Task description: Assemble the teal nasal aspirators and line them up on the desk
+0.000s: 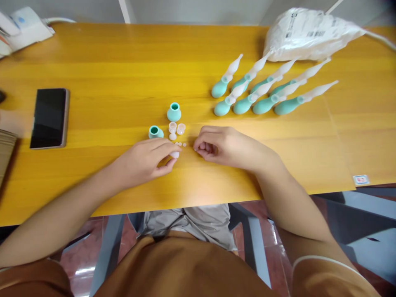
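My left hand (148, 159) pinches a small white translucent plastic piece (175, 155) between thumb and fingers. To its right my right hand (221, 144) is closed, fingertips pressed together near the tabletop; whatever they hold is too small or hidden to make out. Several tiny white discs (180, 144) lie between the two hands. Just beyond them stand small clear plastic cups (181, 129). One teal rubber bulb (175, 114) stands upright with its open neck up, and a second teal bulb (156, 133) is partly covered by my left hand.
At the back right stand several teal bulbs (221, 108) with white pointed nozzles, in two rows. A white plastic bag (309, 35) lies behind them. On the left are a phone (48, 119) and a cardboard piece (6, 152). A small sticker (361, 180) marks the right front edge.
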Tool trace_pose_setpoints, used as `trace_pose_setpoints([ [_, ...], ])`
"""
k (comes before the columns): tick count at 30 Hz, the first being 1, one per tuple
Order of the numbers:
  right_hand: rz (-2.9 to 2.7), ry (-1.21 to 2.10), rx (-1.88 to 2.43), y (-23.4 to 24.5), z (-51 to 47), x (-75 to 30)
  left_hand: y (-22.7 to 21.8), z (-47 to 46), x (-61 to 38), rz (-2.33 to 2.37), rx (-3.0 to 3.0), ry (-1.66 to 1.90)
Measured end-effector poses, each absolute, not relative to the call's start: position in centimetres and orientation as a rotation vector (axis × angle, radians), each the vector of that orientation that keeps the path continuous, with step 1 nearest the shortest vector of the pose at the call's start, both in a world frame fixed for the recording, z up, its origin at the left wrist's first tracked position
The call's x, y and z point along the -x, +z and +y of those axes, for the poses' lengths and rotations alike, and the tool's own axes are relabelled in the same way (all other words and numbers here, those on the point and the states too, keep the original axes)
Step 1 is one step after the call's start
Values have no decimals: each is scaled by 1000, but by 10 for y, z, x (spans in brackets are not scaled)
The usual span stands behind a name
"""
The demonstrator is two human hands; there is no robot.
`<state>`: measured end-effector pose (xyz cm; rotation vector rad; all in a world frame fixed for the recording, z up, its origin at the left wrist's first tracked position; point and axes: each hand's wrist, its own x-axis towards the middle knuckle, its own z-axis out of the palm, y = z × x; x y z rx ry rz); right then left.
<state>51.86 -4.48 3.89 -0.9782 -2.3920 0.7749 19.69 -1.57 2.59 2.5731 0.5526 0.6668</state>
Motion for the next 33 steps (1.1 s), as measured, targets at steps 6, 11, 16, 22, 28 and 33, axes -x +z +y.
trace_pose_setpoints([
  [6,-2271,777,839,43,-51,-513,32,-21,-200,628,-2378,612],
  [11,-2195,691,766,41,-55,-510,36,-25,-204,712,-2155,550],
  [16,-2152,649,727,39,-57,-506,38,-26,-208,712,-1966,546],
  [22,-2116,524,695,37,-60,-499,34,-26,-209,669,-1752,552],
  [28,-2129,505,675,35,-60,-496,36,-26,-208,654,-1623,524],
  [33,-2141,568,681,33,-59,-496,39,-27,-208,667,-1576,504],
])
